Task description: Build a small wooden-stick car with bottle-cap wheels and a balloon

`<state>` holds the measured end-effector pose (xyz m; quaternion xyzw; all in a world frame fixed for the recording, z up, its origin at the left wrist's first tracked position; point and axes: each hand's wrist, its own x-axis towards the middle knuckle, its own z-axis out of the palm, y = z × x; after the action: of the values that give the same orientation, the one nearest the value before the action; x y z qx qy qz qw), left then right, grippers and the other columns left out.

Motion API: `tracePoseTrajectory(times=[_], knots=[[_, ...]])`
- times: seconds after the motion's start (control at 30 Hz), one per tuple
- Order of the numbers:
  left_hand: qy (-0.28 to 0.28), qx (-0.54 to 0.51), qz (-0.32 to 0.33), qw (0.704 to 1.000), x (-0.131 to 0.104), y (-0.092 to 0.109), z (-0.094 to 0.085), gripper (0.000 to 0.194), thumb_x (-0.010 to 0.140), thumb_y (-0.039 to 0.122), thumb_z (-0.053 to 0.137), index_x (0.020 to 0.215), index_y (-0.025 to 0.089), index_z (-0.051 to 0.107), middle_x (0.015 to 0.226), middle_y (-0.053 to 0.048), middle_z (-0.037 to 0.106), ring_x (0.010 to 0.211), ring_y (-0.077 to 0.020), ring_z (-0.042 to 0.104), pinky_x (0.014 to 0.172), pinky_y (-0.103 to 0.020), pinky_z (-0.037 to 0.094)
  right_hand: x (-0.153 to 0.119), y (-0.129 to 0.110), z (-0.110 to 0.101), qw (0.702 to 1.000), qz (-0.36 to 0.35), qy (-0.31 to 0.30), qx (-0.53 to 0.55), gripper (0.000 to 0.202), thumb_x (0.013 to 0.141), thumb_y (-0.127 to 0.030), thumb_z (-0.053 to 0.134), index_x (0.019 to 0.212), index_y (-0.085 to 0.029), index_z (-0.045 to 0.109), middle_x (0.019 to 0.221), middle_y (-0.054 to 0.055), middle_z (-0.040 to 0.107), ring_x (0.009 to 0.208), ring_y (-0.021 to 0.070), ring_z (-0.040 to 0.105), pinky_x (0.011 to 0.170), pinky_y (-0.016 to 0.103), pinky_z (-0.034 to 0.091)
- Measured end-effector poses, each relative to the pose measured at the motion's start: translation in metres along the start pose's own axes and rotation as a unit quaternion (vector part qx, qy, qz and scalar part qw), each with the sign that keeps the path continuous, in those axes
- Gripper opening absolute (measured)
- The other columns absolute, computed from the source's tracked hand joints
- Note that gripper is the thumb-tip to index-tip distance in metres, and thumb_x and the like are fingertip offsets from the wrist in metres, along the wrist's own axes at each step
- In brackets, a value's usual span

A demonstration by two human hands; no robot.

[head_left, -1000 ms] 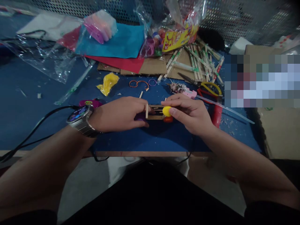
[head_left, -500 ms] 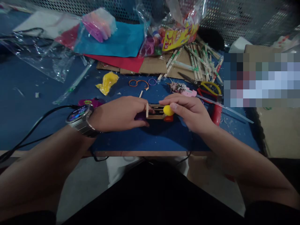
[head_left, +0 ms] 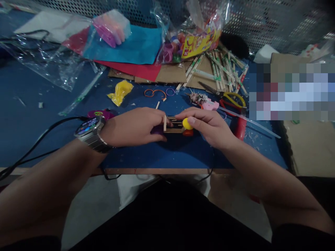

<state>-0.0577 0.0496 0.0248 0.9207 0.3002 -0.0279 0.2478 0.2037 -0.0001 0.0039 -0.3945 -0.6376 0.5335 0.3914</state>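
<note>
**Two hands hold a small stick frame at the near side of a blue table**

In the head view, the small stick frame (head_left: 175, 130) is near the middle of the blue table (head_left: 170, 157), between the two hands. Whether it bears on the tabletop is hard to tell. The left hand (head_left: 138, 125) grips its left end, fingertips reaching inside, with a purple piece (head_left: 157, 130) under the hand. A watch (head_left: 91, 130) circles the left wrist.

The right hand (head_left: 214, 127) is pinched narrow, its thumb against a yellow round piece (head_left: 187, 123) at the frame's right end; the fingers extend along the far side. An orange piece (head_left: 187, 133) shows just on the near side of the yellow one.

Beyond the hands lie a yellow packet (head_left: 121, 92), orange bands (head_left: 157, 93) and a purple band (head_left: 170, 92). To the right are a pink object (head_left: 210, 104), a cutting tool with yellow and red handles (head_left: 232, 99) and a clear rod (head_left: 256, 125). Farther off, wooden sticks (head_left: 220, 71), a blue sheet (head_left: 125, 52) and a clear bag of colored pieces (head_left: 174, 47) spread across the table.
</note>
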Motion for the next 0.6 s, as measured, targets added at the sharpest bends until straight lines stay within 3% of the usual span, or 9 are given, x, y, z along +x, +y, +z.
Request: tracePoseTrajectory(times=[0.17, 0.43, 0.6], knots=[[0.002, -0.001, -0.003, 1.0, 0.0003, 0.0004, -0.0004, 0.021, 0.097, 0.041, 0.077, 0.107, 0.023, 0.076, 0.114, -0.005, 0.079, 0.106, -0.025, 0.074, 0.094, -0.033, 0.051, 0.0001, 0.0033, 0.001, 0.999, 0.036, -0.003, 0.022, 0.039, 0.099, -0.06, 0.078, 0.113, -0.025, 0.089, 0.103, 0.006, 0.082, 0.085, 0.0155, 0.072, 0.07, 0.025, 0.061], [-0.002, 0.002, -0.004, 1.0, -0.0005, 0.0026, -0.0021, 0.019, 0.098, 0.04, 0.077, 0.105, 0.022, 0.075, 0.11, -0.004, 0.078, 0.099, -0.0237, 0.073, 0.087, -0.032, 0.049, 0.0014, 0.0089, 0.0008, 0.996, 0.077, -0.008, 0.055, 0.038, 0.097, -0.058, 0.081, 0.11, -0.023, 0.09, 0.103, 0.006, 0.084, 0.086, 0.015, 0.073, 0.068, 0.022, 0.06], [0.001, 0.001, 0.005, 1.0, 0.0004, 0.0014, -0.0009, 0.02, 0.099, 0.041, 0.074, 0.107, 0.023, 0.076, 0.113, -0.005, 0.078, 0.102, -0.025, 0.073, 0.089, -0.033, 0.049, 0.002, 0.0092, -0.0002, 0.995, 0.065, -0.015, 0.07, 0.043, 0.1, -0.062, 0.076, 0.112, -0.023, 0.089, 0.101, 0.006, 0.082, 0.084, 0.0148, 0.072, 0.067, 0.023, 0.061]])
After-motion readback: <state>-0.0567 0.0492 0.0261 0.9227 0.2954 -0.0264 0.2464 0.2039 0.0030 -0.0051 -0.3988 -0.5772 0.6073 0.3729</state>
